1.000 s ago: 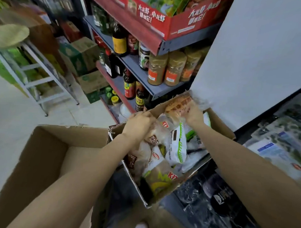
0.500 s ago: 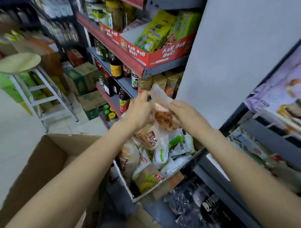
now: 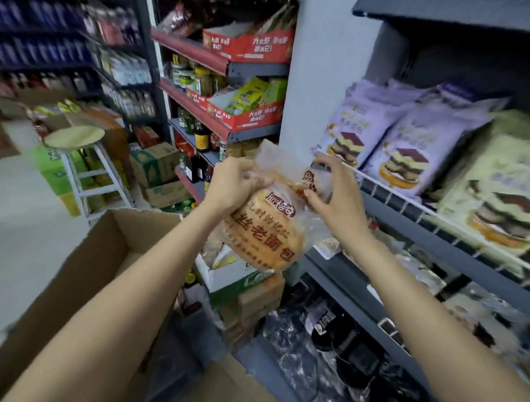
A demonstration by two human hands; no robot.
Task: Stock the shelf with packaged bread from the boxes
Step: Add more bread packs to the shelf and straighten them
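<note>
Clear plastic wraps the round bread loaf point(image 3: 264, 234), which is held in the air between both hands, in front of the wire-fronted shelf point(image 3: 419, 206). Left hand point(image 3: 232, 184) grips the upper left edge of the packet, fingers curled round the wrapper. Right hand point(image 3: 333, 194) pinches the upper right part of the wrapper, where a second, smaller packet point(image 3: 314, 180) appears to sit; the blur does not allow this to be confirmed. Just below the hands stands a small box point(image 3: 225, 271) with more packets inside. Below the left forearm lies a large open cardboard box point(image 3: 84, 272). To the right of the right hand, purple cake packets point(image 3: 403, 151) stand on the shelf. To the left of the left hand, well apart, stands a white stool point(image 3: 79, 155) on the floor.
</note>
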